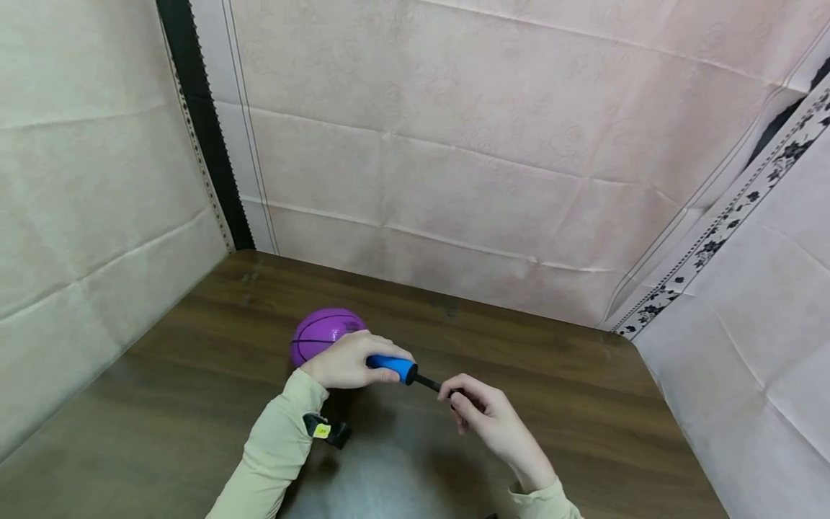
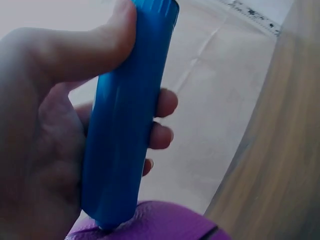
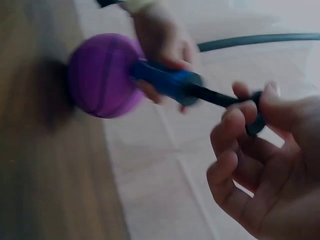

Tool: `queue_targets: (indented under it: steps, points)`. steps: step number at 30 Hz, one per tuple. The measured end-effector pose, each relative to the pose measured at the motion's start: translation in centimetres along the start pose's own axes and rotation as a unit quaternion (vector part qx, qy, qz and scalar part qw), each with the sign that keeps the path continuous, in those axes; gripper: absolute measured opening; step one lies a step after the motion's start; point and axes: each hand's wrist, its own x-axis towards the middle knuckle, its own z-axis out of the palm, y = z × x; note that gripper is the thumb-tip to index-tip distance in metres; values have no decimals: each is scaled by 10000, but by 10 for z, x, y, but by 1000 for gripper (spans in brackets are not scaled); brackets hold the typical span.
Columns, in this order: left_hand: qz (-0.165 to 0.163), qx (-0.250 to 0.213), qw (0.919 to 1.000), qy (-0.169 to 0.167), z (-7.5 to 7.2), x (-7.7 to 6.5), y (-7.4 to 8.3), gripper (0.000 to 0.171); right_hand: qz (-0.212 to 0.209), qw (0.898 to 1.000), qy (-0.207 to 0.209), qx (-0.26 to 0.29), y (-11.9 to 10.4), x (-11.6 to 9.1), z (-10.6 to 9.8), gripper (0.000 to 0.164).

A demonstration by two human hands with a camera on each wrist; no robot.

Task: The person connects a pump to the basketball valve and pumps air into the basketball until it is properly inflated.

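My left hand (image 1: 350,360) grips the blue barrel of a hand pump (image 1: 397,366), thumb on one side and fingers round the other in the left wrist view. The barrel's far end meets a purple ball (image 1: 324,333) with black lines. From the barrel's near end a black rod (image 3: 212,95) sticks out. My right hand (image 1: 486,414) pinches the dark handle (image 3: 256,114) at the rod's end between thumb and fingers, its other fingers loosely bent. In the left wrist view the ball (image 2: 165,220) shows just under the pump (image 2: 122,120).
The ball stands on a brown wooden table (image 1: 194,360). Pale cloth walls (image 1: 421,144) rise at the table's back and sides. A black camera with a yellow label (image 1: 322,431) sits on the left wrist.
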Motion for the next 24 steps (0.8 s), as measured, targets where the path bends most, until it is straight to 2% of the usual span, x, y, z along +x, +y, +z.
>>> queue_targets:
  steps: [4, 9, 17, 21, 24]
  points:
    - [111, 139, 9998, -131, 9, 7, 7, 32, 151, 9995, 168, -234, 6, 8, 14, 21]
    - [278, -56, 9992, -286, 17, 10, 10, 32, 39, 9988, 185, -457, 9, 10, 21, 20]
    - [645, -491, 9951, -562, 14, 9, 0, 33, -191, 9978, -191, -606, 5, 6, 14, 15]
    - [726, -736, 9927, -619, 13, 8, -1, 34, -279, 9968, -286, -689, -1, 3, 7, 12]
    - [698, -959, 9910, -615, 9, 7, -3, 36, -356, 9974, -339, -520, -6, -3, -3, 12]
